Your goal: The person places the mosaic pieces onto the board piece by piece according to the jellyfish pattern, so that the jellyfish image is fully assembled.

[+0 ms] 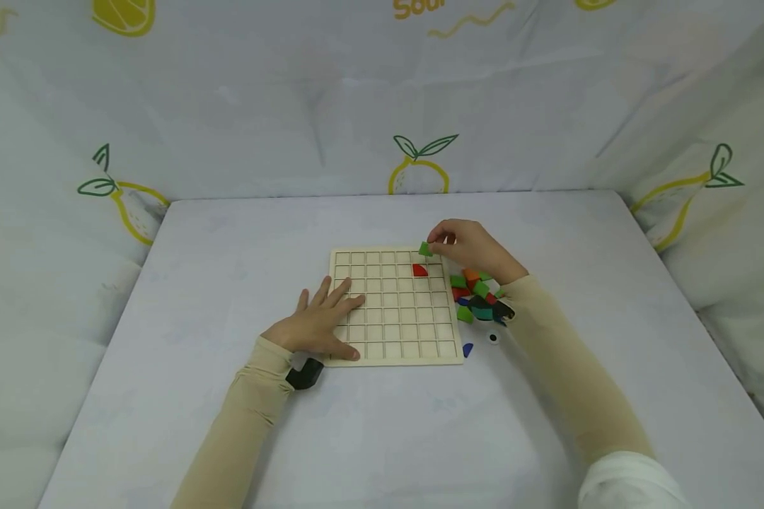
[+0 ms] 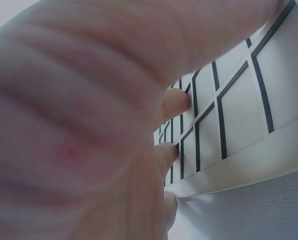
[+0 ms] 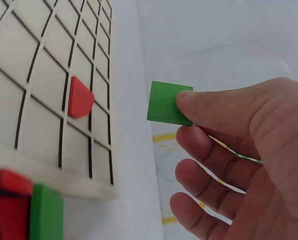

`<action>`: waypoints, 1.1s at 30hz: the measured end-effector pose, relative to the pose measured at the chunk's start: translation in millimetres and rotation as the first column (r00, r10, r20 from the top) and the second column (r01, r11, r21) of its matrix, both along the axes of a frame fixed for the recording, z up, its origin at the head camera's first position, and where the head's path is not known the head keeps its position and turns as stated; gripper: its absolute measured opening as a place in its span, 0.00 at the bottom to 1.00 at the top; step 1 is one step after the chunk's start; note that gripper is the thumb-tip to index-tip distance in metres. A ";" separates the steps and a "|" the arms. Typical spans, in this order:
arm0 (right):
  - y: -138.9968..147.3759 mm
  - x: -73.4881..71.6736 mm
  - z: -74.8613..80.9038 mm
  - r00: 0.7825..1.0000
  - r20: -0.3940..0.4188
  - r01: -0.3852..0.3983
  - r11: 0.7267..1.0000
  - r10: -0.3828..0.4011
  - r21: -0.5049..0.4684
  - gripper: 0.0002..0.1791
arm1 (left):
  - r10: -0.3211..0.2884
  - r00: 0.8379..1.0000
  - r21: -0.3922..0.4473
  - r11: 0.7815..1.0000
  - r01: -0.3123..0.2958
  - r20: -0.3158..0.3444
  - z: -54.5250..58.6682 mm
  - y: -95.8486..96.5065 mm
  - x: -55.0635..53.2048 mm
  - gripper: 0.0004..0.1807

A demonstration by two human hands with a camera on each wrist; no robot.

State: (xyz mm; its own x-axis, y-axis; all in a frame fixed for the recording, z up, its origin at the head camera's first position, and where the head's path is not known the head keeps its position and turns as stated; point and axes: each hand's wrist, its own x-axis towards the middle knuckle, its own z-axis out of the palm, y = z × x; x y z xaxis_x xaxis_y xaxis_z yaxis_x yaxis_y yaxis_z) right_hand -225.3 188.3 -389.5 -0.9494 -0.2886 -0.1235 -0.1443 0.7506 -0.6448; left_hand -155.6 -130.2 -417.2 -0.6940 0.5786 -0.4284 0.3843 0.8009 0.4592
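Observation:
A pale wooden grid board (image 1: 391, 309) lies flat on the white table. My left hand (image 1: 318, 326) rests with fingers spread over the board's left edge; the left wrist view shows its fingers beside the grooved board (image 2: 238, 115). Above the board's far right corner, my right hand (image 1: 470, 244) pinches a green square tile (image 3: 163, 102) between thumb and index finger. The other right fingers curl loosely under it. Just below that tile, as the head view has it, a red rounded tile (image 1: 419, 270) sits in a cell of the grid.
Right of the board lies a loose pile of coloured tiles (image 1: 465, 314), partly hidden by the right wrist. A blue tile (image 1: 467, 350) and a small white round piece with a black centre (image 1: 493, 338) lie nearer. A lemon-printed cloth (image 1: 331, 106) hangs behind the table.

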 end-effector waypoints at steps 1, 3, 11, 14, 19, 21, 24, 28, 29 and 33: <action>-3.4 -1.0 -0.1 1.000 0.002 -0.005 1.000 0.005 -0.002 0.10 | 0.000 1.000 -0.001 1.000 0.000 -0.001 -0.3 -0.2 -0.1 0.57; -9.2 -2.9 -0.8 1.000 0.006 -0.020 1.000 0.020 -0.008 0.09 | 0.000 1.000 -0.002 1.000 0.000 -0.002 -0.9 -0.6 -0.3 0.57; -22.5 -5.4 -4.7 0.994 0.045 -0.102 0.995 0.103 -0.017 0.11 | 0.010 1.000 -0.003 1.000 -0.010 0.000 0.1 0.0 0.1 0.57; -26.3 -5.3 -7.0 0.992 0.072 -0.107 0.994 0.108 -0.019 0.10 | 0.012 1.000 -0.001 1.000 -0.012 -0.001 -0.1 -0.4 0.0 0.57; -31.5 -7.5 -13.5 0.989 0.066 -0.132 0.991 0.130 0.021 0.10 | 0.008 1.000 0.001 1.000 -0.008 -0.010 -0.7 -0.6 -0.5 0.57; -32.9 -8.9 -16.0 0.988 0.065 -0.139 0.990 0.137 0.037 0.10 | 0.007 1.000 0.003 1.000 -0.007 -0.012 -0.9 -0.5 -0.6 0.58; -34.5 -10.6 -18.6 0.987 0.072 -0.149 0.987 0.145 0.051 0.10 | 0.007 1.000 0.005 1.000 -0.007 -0.009 -0.6 -0.3 -0.6 0.58; -36.0 -12.4 -21.5 0.985 0.083 -0.158 0.985 0.153 0.063 0.10 | 0.007 1.000 0.004 1.000 -0.007 -0.009 -0.5 -0.2 -0.2 0.58; -36.3 -12.8 -22.0 0.985 0.085 -0.159 0.985 0.153 0.065 0.10 | 0.008 1.000 0.004 1.000 -0.008 -0.010 -0.5 -0.2 -0.2 0.58; -37.2 -14.0 -23.7 0.985 0.095 -0.150 0.986 0.144 0.070 0.10 | 0.010 1.000 -0.005 1.000 -0.010 -0.011 0.3 -0.3 -0.5 0.58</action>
